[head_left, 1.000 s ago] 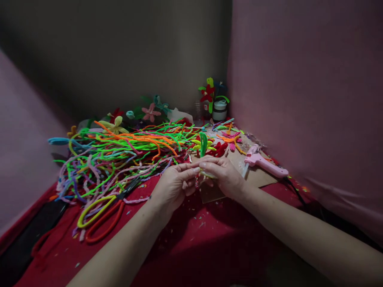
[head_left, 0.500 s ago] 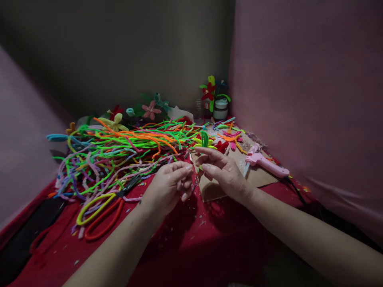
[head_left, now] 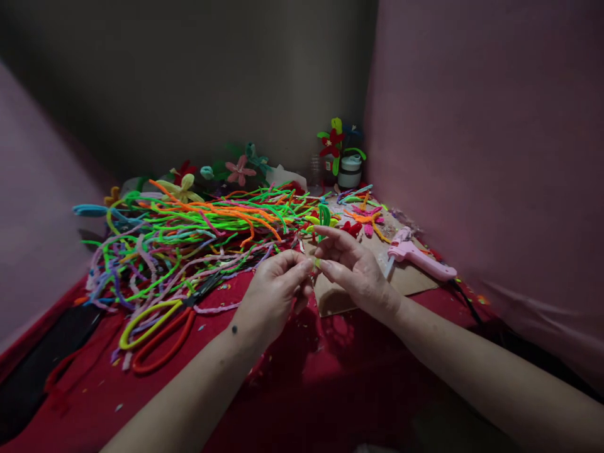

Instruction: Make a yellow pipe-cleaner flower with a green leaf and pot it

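Note:
My left hand and my right hand meet over the red cloth, fingertips pinched together on a small pale green piece that is mostly hidden. The left fingers curl in a pinch. The right thumb and fingers close on the same piece, with the index finger stretched above it. Just behind the hands lies a large tangle of coloured pipe cleaners. A brown cardboard sheet lies under and beyond my right hand.
A pink glue gun rests on the cardboard at the right, its cord trailing off. Scissors with yellow and orange handles lie at the left. Finished pipe-cleaner flowers and a small jar with flowers stand at the back. Walls close in at both sides.
The hands parted half a second ago with the right fingers spread. Now they have come together again and pinch the small green piece between them.

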`<state>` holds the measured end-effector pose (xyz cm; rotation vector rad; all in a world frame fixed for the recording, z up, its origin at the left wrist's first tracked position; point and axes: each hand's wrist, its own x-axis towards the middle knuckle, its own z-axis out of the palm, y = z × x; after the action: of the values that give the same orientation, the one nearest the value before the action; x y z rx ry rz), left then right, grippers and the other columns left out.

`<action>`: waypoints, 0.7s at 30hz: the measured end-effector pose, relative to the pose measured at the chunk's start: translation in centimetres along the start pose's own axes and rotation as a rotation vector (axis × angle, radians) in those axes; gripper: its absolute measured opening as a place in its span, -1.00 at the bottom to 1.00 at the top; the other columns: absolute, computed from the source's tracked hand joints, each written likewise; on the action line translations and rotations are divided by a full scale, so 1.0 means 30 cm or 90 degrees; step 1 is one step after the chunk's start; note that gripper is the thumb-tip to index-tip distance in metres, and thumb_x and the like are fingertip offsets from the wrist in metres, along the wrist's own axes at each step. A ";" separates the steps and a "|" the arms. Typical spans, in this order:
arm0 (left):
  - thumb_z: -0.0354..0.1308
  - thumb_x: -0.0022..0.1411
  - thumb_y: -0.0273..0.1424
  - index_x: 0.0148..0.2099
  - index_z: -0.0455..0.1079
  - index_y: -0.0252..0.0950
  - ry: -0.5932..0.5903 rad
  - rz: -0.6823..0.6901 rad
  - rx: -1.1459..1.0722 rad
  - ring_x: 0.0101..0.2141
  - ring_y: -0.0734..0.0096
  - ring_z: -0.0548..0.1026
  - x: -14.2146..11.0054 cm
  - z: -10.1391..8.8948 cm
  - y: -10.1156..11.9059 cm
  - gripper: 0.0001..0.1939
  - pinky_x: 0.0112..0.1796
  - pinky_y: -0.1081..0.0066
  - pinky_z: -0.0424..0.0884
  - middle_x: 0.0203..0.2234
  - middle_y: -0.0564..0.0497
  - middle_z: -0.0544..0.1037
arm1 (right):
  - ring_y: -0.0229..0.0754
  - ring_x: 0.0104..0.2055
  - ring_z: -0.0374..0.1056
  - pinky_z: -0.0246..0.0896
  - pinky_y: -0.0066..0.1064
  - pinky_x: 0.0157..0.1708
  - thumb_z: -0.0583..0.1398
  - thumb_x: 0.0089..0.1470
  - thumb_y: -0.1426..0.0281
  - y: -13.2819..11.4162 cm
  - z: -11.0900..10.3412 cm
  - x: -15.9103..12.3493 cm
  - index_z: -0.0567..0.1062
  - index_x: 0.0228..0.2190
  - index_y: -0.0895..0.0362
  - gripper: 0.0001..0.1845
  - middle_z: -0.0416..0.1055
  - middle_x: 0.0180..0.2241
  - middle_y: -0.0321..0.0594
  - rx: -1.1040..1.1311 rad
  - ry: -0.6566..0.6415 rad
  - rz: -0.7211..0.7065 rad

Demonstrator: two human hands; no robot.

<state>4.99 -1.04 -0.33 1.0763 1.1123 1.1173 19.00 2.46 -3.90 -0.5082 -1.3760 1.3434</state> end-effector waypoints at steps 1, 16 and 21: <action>0.19 0.07 -0.35 -0.49 0.24 -0.33 -0.006 -0.006 -0.024 -0.73 0.66 0.20 -0.001 -0.003 0.002 -0.78 -0.71 0.60 0.13 -0.72 0.14 0.32 | -0.30 -0.36 0.20 0.22 -0.44 -0.39 0.23 -0.07 0.41 -0.001 -0.001 -0.001 0.34 -0.05 0.03 -0.53 0.27 -0.34 -0.28 -0.001 0.000 -0.010; 0.16 0.10 -0.32 -0.49 0.26 -0.32 -0.005 0.061 0.080 -0.70 0.64 0.22 -0.013 0.009 -0.002 -0.78 -0.67 0.59 0.16 -0.72 0.13 0.34 | -0.26 -0.24 0.25 0.26 -0.40 -0.22 0.24 -0.06 0.43 0.002 -0.001 -0.009 0.27 0.00 0.00 -0.45 0.25 -0.31 -0.27 -0.037 -0.030 -0.040; 0.22 0.04 -0.31 -0.49 0.25 -0.32 -0.045 -0.030 -0.076 -0.73 0.65 0.18 -0.017 -0.011 -0.001 -0.76 -0.71 0.59 0.12 -0.71 0.15 0.29 | -0.26 -0.21 0.24 0.26 -0.39 -0.19 0.22 -0.05 0.44 -0.006 0.000 -0.016 0.26 0.02 -0.01 -0.44 0.24 -0.30 -0.27 -0.085 -0.020 -0.068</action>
<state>4.61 -1.52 -0.33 0.9843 0.9979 1.0868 19.21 1.99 -3.91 -0.4966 -1.5057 1.1826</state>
